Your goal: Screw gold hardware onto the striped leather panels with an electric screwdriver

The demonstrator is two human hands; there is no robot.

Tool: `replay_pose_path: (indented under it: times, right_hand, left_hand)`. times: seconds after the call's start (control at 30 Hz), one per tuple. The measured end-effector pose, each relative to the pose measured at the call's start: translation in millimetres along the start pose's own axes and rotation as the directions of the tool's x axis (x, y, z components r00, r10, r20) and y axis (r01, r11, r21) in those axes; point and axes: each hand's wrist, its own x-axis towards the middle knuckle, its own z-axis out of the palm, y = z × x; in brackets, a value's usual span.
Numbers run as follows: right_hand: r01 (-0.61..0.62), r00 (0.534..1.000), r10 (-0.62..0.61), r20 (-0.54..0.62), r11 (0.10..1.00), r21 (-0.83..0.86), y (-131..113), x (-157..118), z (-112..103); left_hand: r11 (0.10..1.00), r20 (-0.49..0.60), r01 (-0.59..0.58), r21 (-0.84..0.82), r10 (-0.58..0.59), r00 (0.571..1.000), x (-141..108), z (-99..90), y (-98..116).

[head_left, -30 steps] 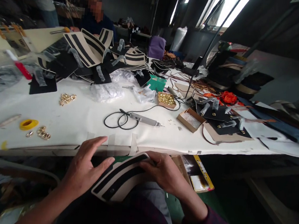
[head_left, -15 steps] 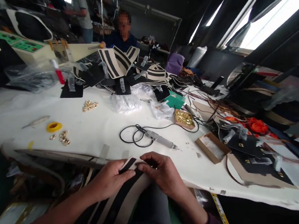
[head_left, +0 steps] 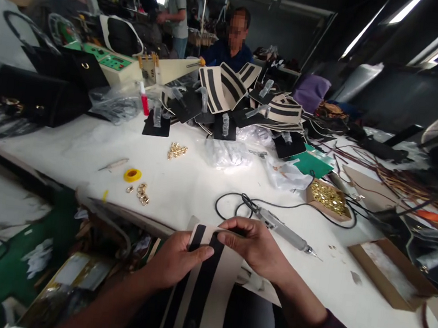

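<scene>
A cream panel with black stripes [head_left: 206, 288], flat and flexible like a bag piece, hangs over my lap at the table's near edge. My left hand [head_left: 181, 256] grips its left side near the top, thumb lying on the front face. At the upper right corner my right hand [head_left: 252, 243] pinches the edge, with thumb in front and fingers behind. Whether a small part sits under the right fingertips cannot be seen. Just beyond the right hand lies a grey electric screwdriver [head_left: 285, 228] with a looped black cable.
Gold rings [head_left: 143, 193], yellow tape [head_left: 132, 175] and an awl-like tool [head_left: 114, 164] lie to the left. A box of gold fittings [head_left: 328, 199] and a cardboard box [head_left: 395, 274] stand right. Striped panels [head_left: 227, 89] pile up at the back, before a seated person [head_left: 231, 45].
The view has swung left, so the table's things appear further right. Both hands keep hold of the panel, which now appears more upright and shows more of its top end.
</scene>
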Motion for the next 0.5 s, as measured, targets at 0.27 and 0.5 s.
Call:
replay_pose_path:
  times: [0.27, 0.5]
  right_hand:
    - [0.101, 0.995, -0.102, -0.002, 0.991, 0.083, -1.2, 94.5, 75.7]
    - [0.253, 0.954, -0.294, 0.059, 0.684, -0.684, 15.0, 140.8, 157.6]
  left_hand:
    - [0.986, -0.319, 0.102, -0.13, -0.14, 0.938, -63.4, -56.6, -24.6]
    - [0.961, -0.438, 0.139, -0.239, -0.234, 0.868, -106.3, -86.9, -41.4]
